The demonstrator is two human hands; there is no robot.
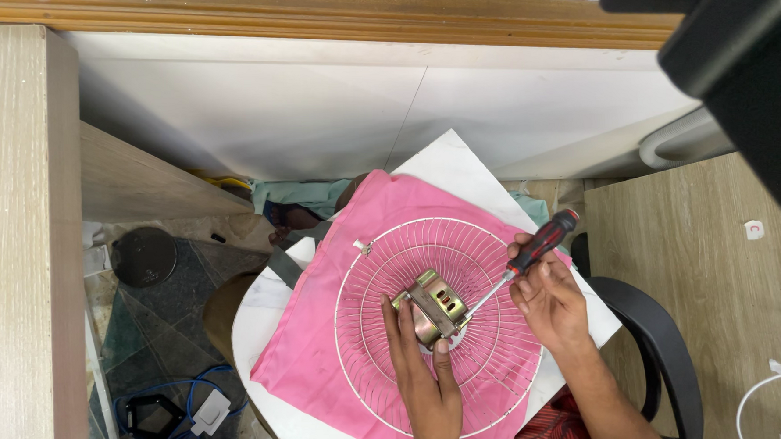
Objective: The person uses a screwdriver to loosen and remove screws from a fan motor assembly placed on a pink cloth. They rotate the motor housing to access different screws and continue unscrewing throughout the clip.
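We are looking down into a tight corner: white wall ahead, one wooden trim strip along its top, a pale wood panel [23,244] on the left and a second wooden surface [718,275] on the right, with tiled floor [158,335] below. On that floor we count one round dark disc [144,255], one blue cable [166,405] and one small white plug block [210,413]. In the middle sits one white board [458,168] with one pink cloth [325,336] spread over it, and on the cloth lies one white wire fan guard [493,364]. One metal fan motor [431,307] rests at the guard's centre. Our left hand [425,376] lies flat on the guard, fingers spread open, fingertips touching the motor's near side, not closed around it. Our right hand [548,300] is closed around one red-and-black screwdriver [532,253], its shaft slanting down with the tip at the motor. One black chair arm [659,339] curves at the right
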